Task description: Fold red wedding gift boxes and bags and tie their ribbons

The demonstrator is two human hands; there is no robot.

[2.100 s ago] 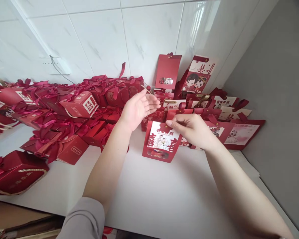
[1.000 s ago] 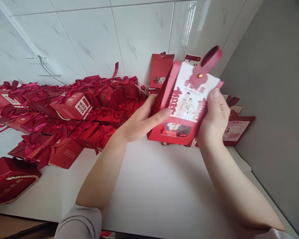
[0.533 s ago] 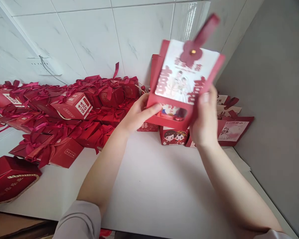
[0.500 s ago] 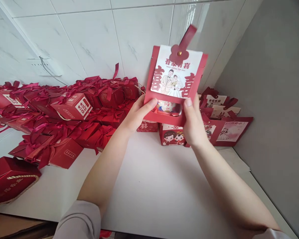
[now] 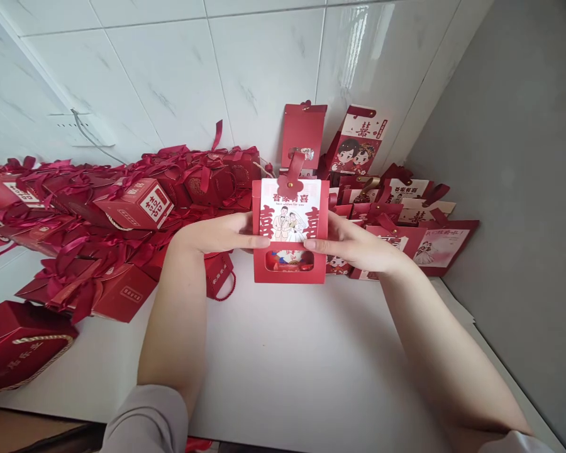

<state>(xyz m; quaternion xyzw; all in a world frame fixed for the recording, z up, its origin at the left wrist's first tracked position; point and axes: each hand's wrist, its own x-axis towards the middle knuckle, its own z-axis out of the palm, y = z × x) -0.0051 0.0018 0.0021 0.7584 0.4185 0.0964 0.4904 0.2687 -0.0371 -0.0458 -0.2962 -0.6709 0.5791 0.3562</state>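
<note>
Box of red card (image 5: 259, 274), upright and facing the camera, is held between both hands, in front of the packed rows of boxes; whether its base touches the smooth white tabletop (image 5: 283, 358) cannot be told. The left hand (image 5: 236, 231) grips its left side, thumb laid across the front and fingers behind, and the right hand (image 5: 353, 242) grips the opposite side the same way. The white front panel (image 5: 283, 217) carries red characters and a drawn bridal couple. Above it sits a dark red flower-shaped clasp (image 5: 290, 184) with a strap loop (image 5: 296, 165); below it, a rounded clear window (image 5: 290, 261) shows red and coloured contents. To the left lies a crowded heap of glossy red boxes tied with crimson ribbons (image 5: 132, 204), with a dark red box with a cream rope handle (image 5: 26, 346) nearest the table's front edge. Behind and to the right stand more red boxes, among them a tall box with two cartoon faces (image 5: 361, 148) and a box with a pale pink panel (image 5: 441, 248). White marbled tiles (image 5: 264, 69) rise behind, meeting a plain grey surface (image 5: 509, 163) on the right.
</note>
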